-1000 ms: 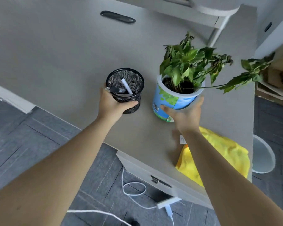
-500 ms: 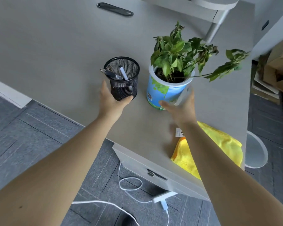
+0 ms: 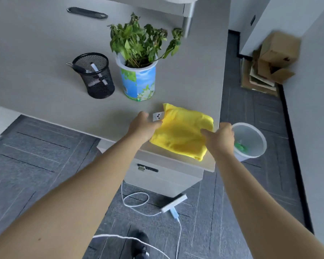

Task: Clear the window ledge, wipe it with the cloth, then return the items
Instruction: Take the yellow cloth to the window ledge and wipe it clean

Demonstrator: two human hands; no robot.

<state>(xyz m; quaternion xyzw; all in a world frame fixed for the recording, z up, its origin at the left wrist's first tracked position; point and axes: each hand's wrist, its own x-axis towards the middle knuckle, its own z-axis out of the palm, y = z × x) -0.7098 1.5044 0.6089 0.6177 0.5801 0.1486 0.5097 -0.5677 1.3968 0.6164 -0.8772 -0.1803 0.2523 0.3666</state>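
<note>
Office setting: grey desk [image 3: 36, 53] over locked drawer pedestal [image 3: 163, 176], mesh pen holder [image 3: 95, 75], carpet tiles [image 3: 36, 156], waste bin [image 3: 251, 141].

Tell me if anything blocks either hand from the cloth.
Nothing visible does. The left hand and right hand are already at opposite edges of the cloth; the pen cup and plant pot stand apart, farther back on the desk.

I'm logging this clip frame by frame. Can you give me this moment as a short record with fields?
surface: grey desk
left hand: on the left edge of the yellow cloth, by its white tag
right hand: on the cloth's right edge
cloth: folded, at the desk's near right corner
pen holder: black mesh, standing free, pens inside
potted plant: upright, right of the holder, untouched
floor: bin beside the desk
</note>
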